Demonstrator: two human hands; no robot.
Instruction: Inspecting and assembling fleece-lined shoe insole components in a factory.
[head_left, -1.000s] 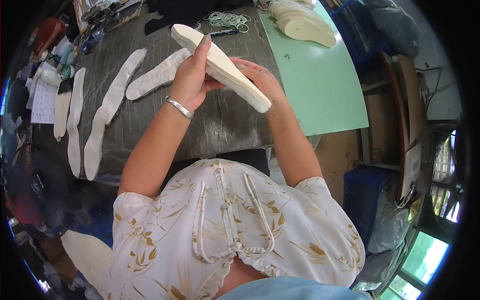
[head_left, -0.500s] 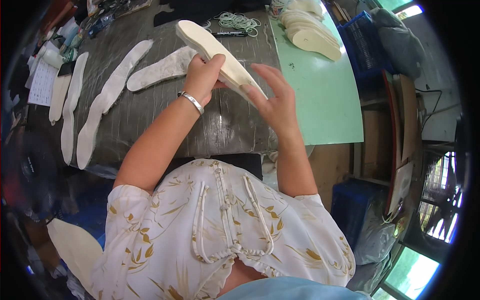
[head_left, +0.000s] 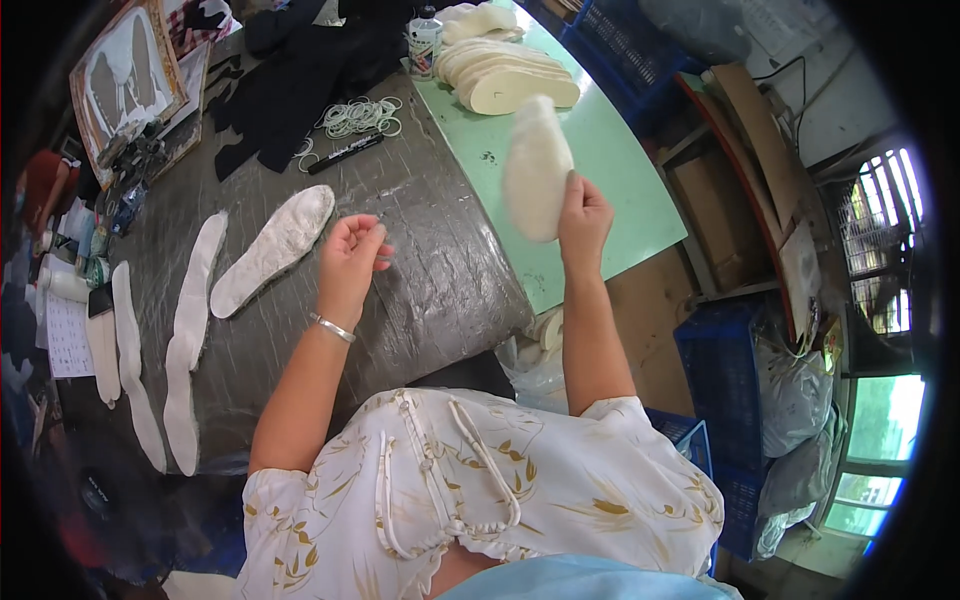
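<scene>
**Right hand lifts a cream insole over the green mat**

Step in hand, as I read it: carrying one insole across toward the stack. To do it well, keep the pinch low on the heel end so the piece doesn't flop, hold it flat-on rather than edge-on, and line toe with toe before setting it down.

Right hand [head_left: 585,215] is closed around the bottom end of the pale cream fuzzy foot-shaped insole [head_left: 537,168], fingers wrapped, thumb side toward the body. Insole stands nearly upright, toe up, raised above the mint green cutting mat [head_left: 590,160], not touching it. It looks soft, slightly blurred, thin, rounded toe, narrower heel.

Left hand [head_left: 350,260] holds nothing: fingers half curled, palm up-ish, hovering over the dark grey wrinkled table cover [head_left: 440,270], just left of the mat.

Relative to the mat: the stack of cream foam soles [head_left: 505,75] lies on its far end; a single white textured insole [head_left: 270,250] lies well to its left on the grey cover; long white strips [head_left: 190,330] lie farther left; a bunch of rubber bands [head_left: 358,115] and a black marker pen [head_left: 345,153] sit just off its far-left corner.
</scene>
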